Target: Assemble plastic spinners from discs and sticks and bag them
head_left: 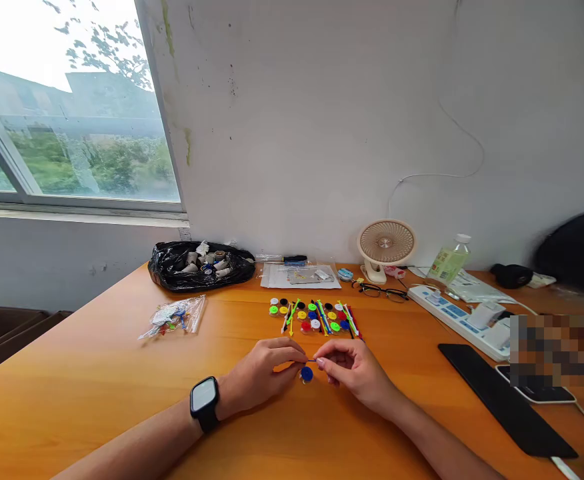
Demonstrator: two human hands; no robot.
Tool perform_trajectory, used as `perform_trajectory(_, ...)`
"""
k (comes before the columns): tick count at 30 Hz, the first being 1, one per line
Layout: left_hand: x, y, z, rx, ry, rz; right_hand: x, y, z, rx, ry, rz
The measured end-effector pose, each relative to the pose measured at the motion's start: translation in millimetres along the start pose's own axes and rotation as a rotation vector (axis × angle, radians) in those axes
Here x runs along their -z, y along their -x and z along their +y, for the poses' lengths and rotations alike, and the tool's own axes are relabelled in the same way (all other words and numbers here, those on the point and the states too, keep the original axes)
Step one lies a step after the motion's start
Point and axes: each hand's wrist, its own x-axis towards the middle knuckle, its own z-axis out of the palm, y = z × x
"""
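Observation:
My right hand (355, 370) pinches a thin blue plastic stick (311, 361) between thumb and fingertips. At the stick's other end are the fingertips of my left hand (267, 367), closed on it and with a watch (205, 400) on the wrist. Just below the stick, between both hands, is a round blue disc (307, 375); whether it is held or lies on the table I cannot tell. Beyond my hands lie several coloured discs (315, 325) in rows, among bundles of thin plastic sticks (292, 319) in green, white, blue, yellow and red.
A clear bag of small parts (175, 317) lies left, with a black plastic bag (199, 270) of rolls behind it. Along the back stand a small fan (387, 243), glasses (377, 290) and a bottle (449, 260). A power strip (457, 323) and black mat (507, 400) lie right.

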Motion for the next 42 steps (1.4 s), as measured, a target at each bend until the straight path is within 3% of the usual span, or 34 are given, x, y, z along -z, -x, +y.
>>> perform_trajectory(9,-2.2,-1.8,4.8,0.08,-0.046,-0.138,0.4,-2.5,18.5,-0.192,-0.044,-0.079)
perform_trajectory(13,-3.6,-0.2,1.2,0.083,-0.104,-0.164,-3.1,-1.0,18.5,-0.165,0.02,-0.072)
perform_trajectory(19,0.3,2.2,-1.0,-0.047,-0.225,-0.18,-11.6,2.1,6.3,-0.006,0.227,0.011)
perform_trajectory(25,2.5,3.8,3.2,-0.1,-0.285,-0.195,-10.3,4.0,-0.3,0.03,0.338,0.017)
perform_trajectory(30,11.6,1.4,7.0,-0.017,-0.259,-0.088,-3.3,6.7,-5.8,0.047,0.411,0.17)
perform_trajectory(35,24.9,1.0,4.0,0.041,-0.226,0.046,-2.4,9.7,-13.7,0.063,0.314,0.102)
perform_trajectory(38,30.4,0.3,-2.1,0.113,-0.229,0.137,4.4,7.4,-20.0,0.071,0.2,0.208)
perform_trajectory(42,36.7,-1.0,-17.7,0.157,-0.291,0.204,21.3,1.7,-21.6,0.068,0.205,0.338)
